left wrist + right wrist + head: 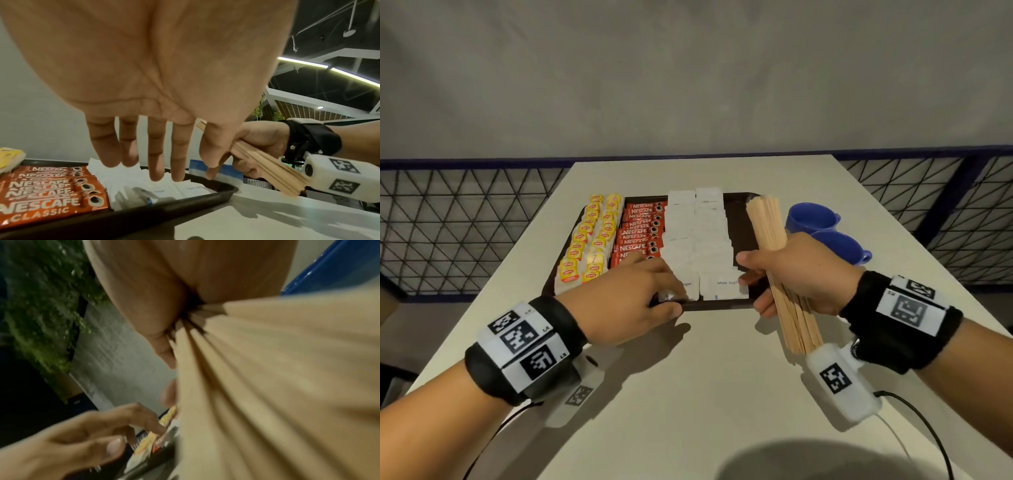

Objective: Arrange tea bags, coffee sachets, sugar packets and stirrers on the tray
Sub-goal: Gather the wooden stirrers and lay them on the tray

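A dark tray (741, 219) holds rows of yellow tea bags (589, 236), red coffee sachets (640, 233) and white sugar packets (698, 233). Its right strip is bare. My right hand (756, 274) grips a thick bundle of wooden stirrers (768, 222), tilted over the tray's front right corner; in the right wrist view the stirrers (267, 386) fill the picture. My left hand (671, 301) hovers at the tray's front edge. Its fingers (156, 162) are straight above the nearest sugar packets (164, 191) and hold nothing. One blurred sugar packet (144, 194) lies askew by the tray rim (185, 206).
Two blue cups (811, 216) (839, 245) stand on the white table (688, 377) just right of the tray, behind my right hand. A mesh railing (465, 222) runs along both sides of the table. Wrist camera cables trail near the front edge.
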`<action>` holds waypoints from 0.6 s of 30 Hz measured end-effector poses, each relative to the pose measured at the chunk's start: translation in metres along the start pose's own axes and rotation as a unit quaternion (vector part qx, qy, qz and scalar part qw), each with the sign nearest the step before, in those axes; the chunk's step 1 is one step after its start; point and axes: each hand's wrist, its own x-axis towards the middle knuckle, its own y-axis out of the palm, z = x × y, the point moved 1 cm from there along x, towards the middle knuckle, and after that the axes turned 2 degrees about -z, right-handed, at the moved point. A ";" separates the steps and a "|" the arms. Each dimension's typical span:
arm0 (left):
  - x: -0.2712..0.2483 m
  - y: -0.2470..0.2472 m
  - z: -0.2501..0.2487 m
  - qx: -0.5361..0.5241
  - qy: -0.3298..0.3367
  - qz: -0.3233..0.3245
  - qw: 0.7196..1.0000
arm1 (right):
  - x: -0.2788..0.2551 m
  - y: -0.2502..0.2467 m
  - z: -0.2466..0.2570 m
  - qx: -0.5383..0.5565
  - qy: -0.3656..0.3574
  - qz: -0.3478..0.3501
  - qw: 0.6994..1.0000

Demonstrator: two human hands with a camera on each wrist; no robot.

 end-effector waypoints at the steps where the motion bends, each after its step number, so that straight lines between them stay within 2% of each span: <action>1: 0.000 -0.002 -0.002 0.002 -0.002 0.009 1.000 | 0.001 0.002 -0.001 -0.015 0.005 -0.003 1.000; 5: 0.002 -0.003 -0.013 0.047 -0.008 0.068 0.997 | 0.003 0.008 -0.007 -0.058 0.024 0.009 0.998; 8: 0.001 -0.004 -0.019 0.047 -0.004 0.076 0.996 | 0.004 0.011 -0.011 -0.064 0.036 0.020 0.997; 10: -0.001 -0.006 -0.018 0.023 -0.009 0.066 0.997 | 0.007 0.009 -0.010 -0.049 0.015 0.008 0.999; 12: -0.002 -0.010 -0.016 -0.016 -0.020 0.029 0.999 | 0.009 0.006 -0.005 -0.020 -0.023 -0.009 0.999; 14: 0.000 -0.016 -0.021 -0.088 -0.016 -0.036 0.995 | 0.006 0.004 0.005 0.048 -0.076 -0.019 0.996; 16: 0.005 -0.020 -0.036 -0.192 -0.016 -0.082 0.978 | -0.002 0.005 0.018 0.101 -0.159 -0.015 0.982; 18: 0.012 -0.017 -0.053 -0.315 -0.015 -0.088 0.945 | -0.014 0.012 0.032 0.116 -0.248 -0.014 0.962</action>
